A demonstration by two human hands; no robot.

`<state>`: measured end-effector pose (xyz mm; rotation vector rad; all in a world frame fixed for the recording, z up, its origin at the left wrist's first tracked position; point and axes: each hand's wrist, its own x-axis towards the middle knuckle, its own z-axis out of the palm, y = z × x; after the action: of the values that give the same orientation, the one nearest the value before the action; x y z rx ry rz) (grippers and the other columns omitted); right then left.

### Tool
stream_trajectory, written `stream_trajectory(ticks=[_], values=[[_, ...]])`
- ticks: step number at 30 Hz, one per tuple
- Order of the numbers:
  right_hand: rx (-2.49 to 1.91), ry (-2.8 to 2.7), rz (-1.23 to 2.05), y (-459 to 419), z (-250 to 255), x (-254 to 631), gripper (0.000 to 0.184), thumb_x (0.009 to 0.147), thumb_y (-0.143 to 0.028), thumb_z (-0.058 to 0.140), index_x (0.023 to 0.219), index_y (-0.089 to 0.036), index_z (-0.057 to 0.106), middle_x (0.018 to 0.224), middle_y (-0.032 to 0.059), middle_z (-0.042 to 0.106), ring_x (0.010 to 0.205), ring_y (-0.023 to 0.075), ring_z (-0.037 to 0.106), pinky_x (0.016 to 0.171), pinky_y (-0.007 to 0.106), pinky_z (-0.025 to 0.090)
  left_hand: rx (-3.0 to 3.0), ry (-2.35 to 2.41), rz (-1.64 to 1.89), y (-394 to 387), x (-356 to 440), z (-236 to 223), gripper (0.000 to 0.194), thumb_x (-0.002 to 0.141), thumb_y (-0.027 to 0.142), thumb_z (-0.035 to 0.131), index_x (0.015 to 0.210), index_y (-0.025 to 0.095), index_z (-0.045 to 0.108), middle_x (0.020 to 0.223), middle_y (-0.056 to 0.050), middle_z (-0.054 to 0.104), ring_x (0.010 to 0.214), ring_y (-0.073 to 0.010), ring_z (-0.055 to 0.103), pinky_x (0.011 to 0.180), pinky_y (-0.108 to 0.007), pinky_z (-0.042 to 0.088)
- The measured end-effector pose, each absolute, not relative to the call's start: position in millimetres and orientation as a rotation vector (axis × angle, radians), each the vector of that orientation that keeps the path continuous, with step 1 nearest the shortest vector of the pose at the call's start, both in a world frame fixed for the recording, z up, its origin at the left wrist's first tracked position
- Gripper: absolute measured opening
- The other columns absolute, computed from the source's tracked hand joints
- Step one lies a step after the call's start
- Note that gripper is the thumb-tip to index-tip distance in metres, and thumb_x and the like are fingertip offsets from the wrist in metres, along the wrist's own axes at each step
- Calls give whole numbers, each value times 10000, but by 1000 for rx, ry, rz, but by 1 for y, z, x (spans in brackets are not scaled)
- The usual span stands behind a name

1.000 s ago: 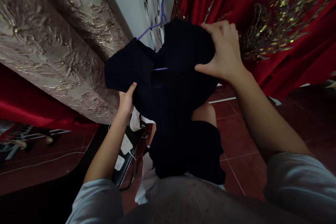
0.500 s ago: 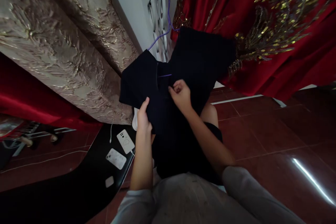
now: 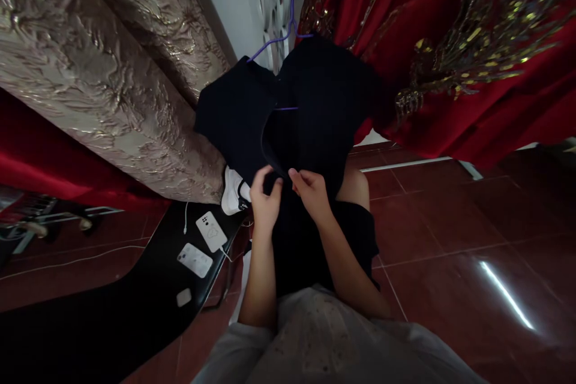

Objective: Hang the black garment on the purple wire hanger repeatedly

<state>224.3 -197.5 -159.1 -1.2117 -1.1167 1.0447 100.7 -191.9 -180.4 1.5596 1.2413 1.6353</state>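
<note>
A dark navy shirt [image 3: 229, 111] hangs by its shoulders on a purple hanger [image 3: 272, 42], its front gaping at the neck. At the lower end of that opening, my right hand [image 3: 311, 191] pinches the cloth edge between thumb and fingers. My left hand [image 3: 265, 201] is just beside it, fingers curled and thumb bent, with dark cloth between them; exactly how the fingertips grip is hard to see in the dim light. The shirt's lower part merges with dark cloth over my lap.
On the left, a black bench [image 3: 135, 294] carries a white phone [image 3: 210, 231], a second pale phone [image 3: 195, 260] and a small white case [image 3: 184, 297]. A white shoe [image 3: 231, 192] is near its end. Beige textured fabric [image 3: 112, 72] and red sequinned fabric [image 3: 450, 126] hang on either side.
My left hand has moved right and up from the shirt's side to the opening. My right hand has come down to its lower end. The neck opening now gapes wider.
</note>
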Motion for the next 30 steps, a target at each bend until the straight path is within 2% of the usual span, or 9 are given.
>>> stream_trajectory(ticks=[4,8,13,17,18,20,23,27,30], values=[[-1147,-1038,1027,-203,-155,219,553,860,-554,678,514,-174,477,493,-40,376,495,73,325,507,249,259,1481,1110,1516,-195,124,-183,138,980,260,584,1014,180,692,1012,-80,721,998,-214,698,951,-359,558],[-1053,-1014,1237,-202,-156,224,443,872,-532,631,620,-169,613,481,-38,432,469,74,363,499,237,285,1501,1244,1598,-195,129,-187,127,960,226,605,855,184,662,767,-22,644,762,-168,644,761,-290,537],[-987,-1010,1384,-160,-108,238,299,817,-409,619,677,-153,687,448,-16,489,413,73,371,428,225,214,1564,1278,1611,-187,126,-184,137,983,231,559,929,203,682,872,-49,642,864,-196,626,861,-321,501],[-934,-1039,1174,-107,-29,246,326,942,-322,505,693,-159,635,449,-27,454,391,67,275,412,237,170,1545,1242,1624,-169,130,-190,73,919,200,627,861,209,670,841,-47,602,863,-217,592,908,-343,485],[-912,-1037,1108,-97,-13,247,355,968,-307,466,681,-161,616,466,-17,462,397,72,279,414,246,169,1561,1226,1612,-164,130,-190,76,907,189,635,840,207,666,829,-45,594,854,-217,586,912,-347,485],[-885,-1085,1002,-88,6,248,382,1002,-382,474,703,-180,600,518,-4,487,426,87,337,429,255,236,1646,1187,1531,-153,130,-186,97,899,158,626,828,204,674,822,-46,598,841,-217,587,917,-352,487],[-875,-1173,929,-90,6,247,439,1010,-534,480,739,-206,589,514,-10,444,442,110,375,465,266,317,1812,1100,1424,-140,125,-155,143,882,101,632,925,205,719,917,-61,656,911,-221,624,949,-353,491],[-917,-1219,958,-104,-4,246,409,1027,-396,469,676,-202,552,489,-21,393,414,98,350,456,256,307,1695,965,1721,-124,118,-82,296,914,153,697,1201,226,691,1188,-64,628,1144,-229,626,1022,-347,491],[-914,-1280,918,-111,1,246,395,1011,-307,509,634,-201,556,505,-19,425,421,91,373,471,251,341,1743,914,1748,-109,113,-38,141,938,193,719,1079,187,714,1027,-33,615,1083,-203,637,1034,-333,480]])
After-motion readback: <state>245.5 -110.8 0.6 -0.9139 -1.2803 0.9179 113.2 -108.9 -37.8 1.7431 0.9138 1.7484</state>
